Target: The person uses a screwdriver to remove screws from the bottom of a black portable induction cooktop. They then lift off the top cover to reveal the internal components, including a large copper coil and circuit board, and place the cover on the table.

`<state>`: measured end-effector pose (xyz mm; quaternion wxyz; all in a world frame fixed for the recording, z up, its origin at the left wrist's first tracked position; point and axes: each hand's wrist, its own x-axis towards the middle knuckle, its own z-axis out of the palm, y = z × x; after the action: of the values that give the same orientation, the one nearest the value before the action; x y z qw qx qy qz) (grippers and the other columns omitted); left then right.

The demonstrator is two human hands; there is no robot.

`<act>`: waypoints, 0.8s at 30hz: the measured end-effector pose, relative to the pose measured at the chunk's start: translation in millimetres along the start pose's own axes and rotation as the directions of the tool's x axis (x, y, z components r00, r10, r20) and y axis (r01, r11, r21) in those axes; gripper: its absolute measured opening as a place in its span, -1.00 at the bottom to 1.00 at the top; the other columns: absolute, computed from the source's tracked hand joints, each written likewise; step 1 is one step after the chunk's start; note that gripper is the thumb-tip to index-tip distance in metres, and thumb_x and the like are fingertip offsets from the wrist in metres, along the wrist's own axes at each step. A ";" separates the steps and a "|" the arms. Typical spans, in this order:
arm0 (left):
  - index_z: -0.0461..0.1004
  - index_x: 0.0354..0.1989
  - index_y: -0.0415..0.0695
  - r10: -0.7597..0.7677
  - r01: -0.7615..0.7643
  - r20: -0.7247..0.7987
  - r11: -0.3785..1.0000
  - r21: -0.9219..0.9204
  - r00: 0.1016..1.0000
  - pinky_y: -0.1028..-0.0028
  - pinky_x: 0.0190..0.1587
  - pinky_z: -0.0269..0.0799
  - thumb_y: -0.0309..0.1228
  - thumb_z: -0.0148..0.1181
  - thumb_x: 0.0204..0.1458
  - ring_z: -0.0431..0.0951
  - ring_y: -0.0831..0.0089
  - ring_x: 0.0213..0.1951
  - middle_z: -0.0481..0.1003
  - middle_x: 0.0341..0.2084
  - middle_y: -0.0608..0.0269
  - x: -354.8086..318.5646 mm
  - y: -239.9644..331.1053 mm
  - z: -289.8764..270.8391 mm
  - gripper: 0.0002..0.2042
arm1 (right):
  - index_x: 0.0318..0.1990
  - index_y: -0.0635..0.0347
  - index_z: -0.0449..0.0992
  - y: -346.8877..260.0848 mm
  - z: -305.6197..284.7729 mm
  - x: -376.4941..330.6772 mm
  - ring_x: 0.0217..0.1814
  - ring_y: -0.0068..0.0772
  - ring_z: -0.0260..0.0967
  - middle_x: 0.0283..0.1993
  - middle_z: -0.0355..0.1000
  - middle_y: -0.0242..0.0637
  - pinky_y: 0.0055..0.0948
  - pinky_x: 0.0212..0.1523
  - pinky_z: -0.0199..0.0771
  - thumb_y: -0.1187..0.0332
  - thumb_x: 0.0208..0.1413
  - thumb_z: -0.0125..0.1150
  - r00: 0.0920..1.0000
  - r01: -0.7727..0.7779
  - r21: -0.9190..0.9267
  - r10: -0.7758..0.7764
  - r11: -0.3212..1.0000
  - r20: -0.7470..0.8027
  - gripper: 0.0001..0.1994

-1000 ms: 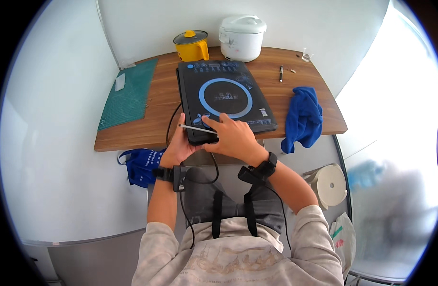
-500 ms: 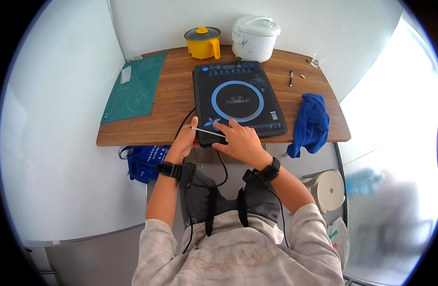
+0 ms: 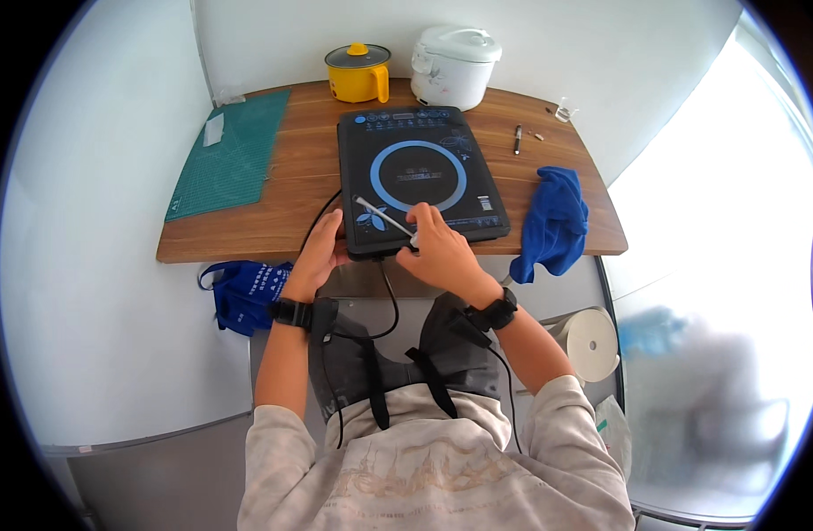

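Observation:
A black induction cooker (image 3: 440, 202) with a blue ring lies flat near the table's front edge. My right hand (image 3: 446, 261) is over its front edge, pinching a thin pale grey rod (image 3: 381, 215). The rod slants up and left across the blue flower print at the cooker's front left corner. What kind of tool it is cannot be made out. My left hand (image 3: 316, 252) is against the cooker's front left side, thumb up and apart from the fingers, which are partly hidden by the edge. A black cord (image 3: 391, 292) hangs from below the cooker's front.
On the wooden table (image 3: 304, 168) stand a yellow pot (image 3: 358, 82) and a white rice cooker (image 3: 453, 75) at the back. A green cutting mat (image 3: 234, 168) lies left; a blue cloth (image 3: 552, 221), pen (image 3: 517, 140) and small glass (image 3: 566, 110) lie right. A stool (image 3: 592, 345) stands below.
The rod in my right hand has swung to a steeper slant, its tip now farther over the cooker top. My left thumb has come away from the cooker's edge. The whole view has shifted slightly.

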<state>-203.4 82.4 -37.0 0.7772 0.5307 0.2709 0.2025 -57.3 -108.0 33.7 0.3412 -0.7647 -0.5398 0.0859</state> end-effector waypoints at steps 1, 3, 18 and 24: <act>0.36 0.11 -0.07 0.008 -0.008 -0.006 1.000 0.012 1.000 0.37 -0.10 0.52 0.00 -0.12 0.36 0.57 0.43 -0.16 0.52 -0.15 0.25 -3.9 -1.6 4.8 -0.59 | -0.01 0.19 0.22 8.9 -6.9 -6.4 -0.14 0.21 0.42 -0.09 0.31 0.00 -0.07 -0.14 0.45 0.39 -0.03 0.20 0.999 0.026 0.008 -0.025 1.000 -0.035 -0.58; 0.35 0.12 -0.06 0.023 -0.022 -0.018 0.999 0.046 1.000 0.37 -0.09 0.51 -0.02 -0.12 0.36 0.57 0.45 -0.16 0.52 -0.15 0.25 -9.8 -2.6 11.0 -0.60 | -0.04 0.22 0.19 39.0 -16.6 -18.9 -0.14 0.30 0.37 -0.09 0.27 0.08 -0.01 -0.15 0.45 0.45 -0.07 0.14 0.991 0.076 0.028 -0.073 0.997 -0.112 -0.60; 0.32 0.30 -0.23 0.256 -0.170 -0.158 0.892 0.420 0.954 0.47 -0.03 0.46 -0.29 0.08 0.28 0.57 0.44 -0.12 0.55 -0.07 0.11 6.8 10.7 6.9 -0.54 | -0.03 0.17 0.45 190.5 -100.5 -9.2 -0.06 0.19 0.44 -0.17 0.45 0.07 -0.02 -0.06 0.48 0.44 -0.03 0.29 0.926 -0.271 -0.279 0.170 0.921 -0.337 -0.65; 0.40 0.23 -0.30 0.238 -0.134 -0.109 0.808 0.574 0.965 0.50 -0.14 0.45 -0.24 0.15 0.23 0.58 0.49 -0.21 0.62 -0.19 0.10 6.7 24.0 12.8 -0.52 | -0.15 0.18 0.54 209.1 -71.5 22.9 -0.11 0.22 0.47 -0.09 0.40 0.10 -0.01 -0.12 0.52 0.44 0.01 0.29 0.961 -0.167 -0.298 0.088 0.940 -0.261 -0.78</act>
<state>-190.7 85.7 -12.3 0.5358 0.7398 0.3322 0.2350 148.1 -157.0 -35.6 0.2712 -0.8479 -0.4493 -0.0746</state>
